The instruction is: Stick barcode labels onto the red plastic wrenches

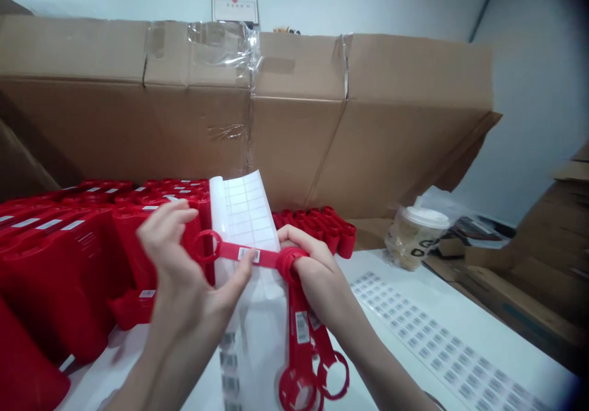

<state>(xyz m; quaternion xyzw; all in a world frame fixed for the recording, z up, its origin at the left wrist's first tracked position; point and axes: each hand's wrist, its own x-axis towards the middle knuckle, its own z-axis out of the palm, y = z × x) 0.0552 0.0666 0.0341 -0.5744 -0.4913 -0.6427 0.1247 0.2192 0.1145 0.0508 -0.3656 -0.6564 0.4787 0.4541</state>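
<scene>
Red strap (230,249) with label, held level over the middle of the worktop (460,307). At its left end is an open ring (218,246); the flat band carries a small white label (242,253) with dark print, too small to read, and runs right into a looped red bundle. The left hand (184,276) has a wide grip, its fingers raised and spread and its thumb resting on the label, covering part of it. The right hand (317,270) has a closed grip on the bundle, from which further labelled straps (298,359) hang, ending in rings; the fingers hide how the bands are gathered. Surroundings, from left: dense stacks of red straps (87,276), many with white labels, partly screened by the left hand; directly behind the held strap, a white sheet (248,215) ruled in a grid, its lower part crossed by the band; behind these, a large taped carton (294,135), which blocks the view to the rear, with a framed certificate (234,10) on the wall above; a row of rolled red bands (322,227) beyond the right hand; a lidded cup (423,233) in clear plastic; a sheet of printed labels (423,331) lying on the worktop; and, at far right, cardboard (519,294).
</scene>
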